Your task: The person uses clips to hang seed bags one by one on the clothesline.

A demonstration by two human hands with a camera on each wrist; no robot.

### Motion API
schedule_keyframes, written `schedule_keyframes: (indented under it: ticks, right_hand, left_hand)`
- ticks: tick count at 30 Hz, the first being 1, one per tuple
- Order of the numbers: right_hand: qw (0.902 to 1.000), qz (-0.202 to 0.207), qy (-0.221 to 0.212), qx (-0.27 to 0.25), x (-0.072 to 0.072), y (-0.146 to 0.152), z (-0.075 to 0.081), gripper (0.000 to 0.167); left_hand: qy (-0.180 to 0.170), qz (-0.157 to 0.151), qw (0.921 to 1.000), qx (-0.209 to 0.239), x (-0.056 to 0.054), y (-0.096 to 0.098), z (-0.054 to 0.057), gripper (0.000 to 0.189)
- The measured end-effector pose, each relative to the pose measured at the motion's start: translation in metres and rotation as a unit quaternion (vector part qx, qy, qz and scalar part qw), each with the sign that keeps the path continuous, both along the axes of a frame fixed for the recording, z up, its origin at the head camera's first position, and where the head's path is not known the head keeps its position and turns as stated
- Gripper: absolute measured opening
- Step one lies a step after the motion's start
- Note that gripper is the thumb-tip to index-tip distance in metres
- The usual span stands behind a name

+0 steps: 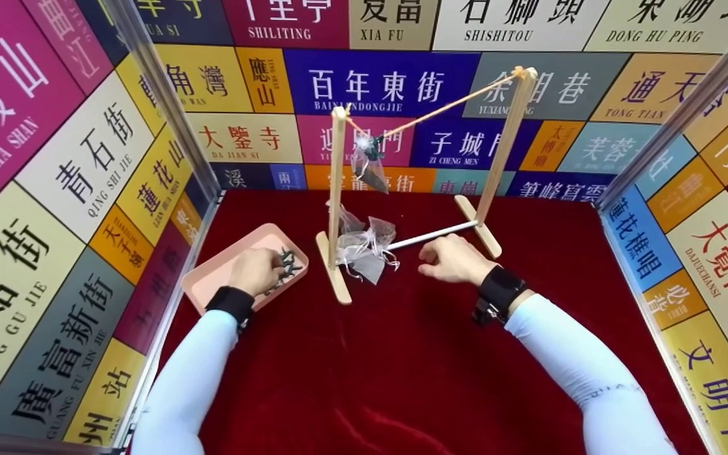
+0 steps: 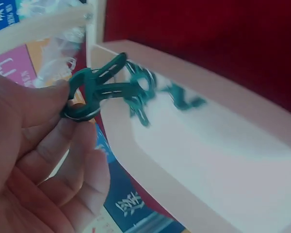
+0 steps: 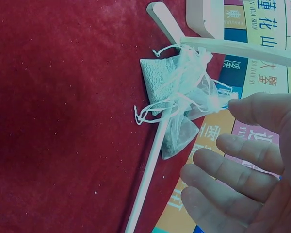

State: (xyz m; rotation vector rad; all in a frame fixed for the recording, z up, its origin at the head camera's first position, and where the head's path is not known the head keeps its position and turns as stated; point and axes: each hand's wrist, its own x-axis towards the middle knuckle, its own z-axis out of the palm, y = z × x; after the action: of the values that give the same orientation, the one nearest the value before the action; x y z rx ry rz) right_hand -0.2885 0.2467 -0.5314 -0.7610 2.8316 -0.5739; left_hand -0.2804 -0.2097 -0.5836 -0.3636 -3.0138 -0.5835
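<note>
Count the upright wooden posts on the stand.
2: the left post, nearer the pink tray; the right post, beyond the right hand.

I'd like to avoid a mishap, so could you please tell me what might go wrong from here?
The green clip pinched in the left hand could slip into the tray. The string sags at the hanging bag, so more weight might pull the posts inward. Ribbons on the loose bags lie near the rod and could snag.
</note>
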Motion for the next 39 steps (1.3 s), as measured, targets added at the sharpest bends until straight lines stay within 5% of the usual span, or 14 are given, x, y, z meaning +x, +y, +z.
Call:
schedule_keyframes:
  ticks: [6,14,24,28,30,32,33,37,39]
  right_hand:
    - [0.9999,0.011,0.000,-0.009,0.002,-0.008,-0.004,0.028]
    - [0.9989,0.037,0.012,-0.027,0.005,-0.026,-0.007,0.025]
    - [0.9968,0.042,0.039,-0.055,0.009,-0.044,-0.018,0.056]
    - [0.9942,0.052,0.073,-0.060,0.010,-0.045,-0.023,0.046]
    - [0.9920,0.064,0.093,-0.055,0.010,-0.044,-0.024,0.036]
    - [0.9902,0.077,0.107,-0.046,0.010,-0.041,-0.026,0.029]
    - [0.9894,0.081,0.114,-0.040,0.010,-0.040,-0.027,0.027]
    - [0.9886,0.087,0.122,-0.020,0.009,-0.032,-0.031,0.023]
    - [0.9892,0.083,0.120,-0.013,0.008,-0.028,-0.033,0.024]
  left_hand:
    - [-0.018,-0.024,0.9944,0.101,0.001,0.032,0.004,0.013]
    - [-0.092,-0.039,0.9684,0.229,-0.002,0.088,0.009,0.017]
    - [-0.195,-0.001,0.8842,0.424,0.004,0.149,0.010,0.013]
    - [-0.228,0.000,0.8517,0.472,0.006,0.165,0.009,0.010]
    - [-0.236,-0.002,0.8450,0.480,0.007,0.169,0.007,0.009]
    - [-0.229,-0.006,0.8520,0.471,0.009,0.172,0.003,0.009]
    - [-0.217,-0.009,0.8624,0.457,0.010,0.173,0.001,0.010]
    - [-0.099,-0.024,0.9467,0.305,0.012,0.173,-0.015,0.017]
    - [-0.033,-0.027,0.9795,0.197,0.013,0.172,-0.025,0.021]
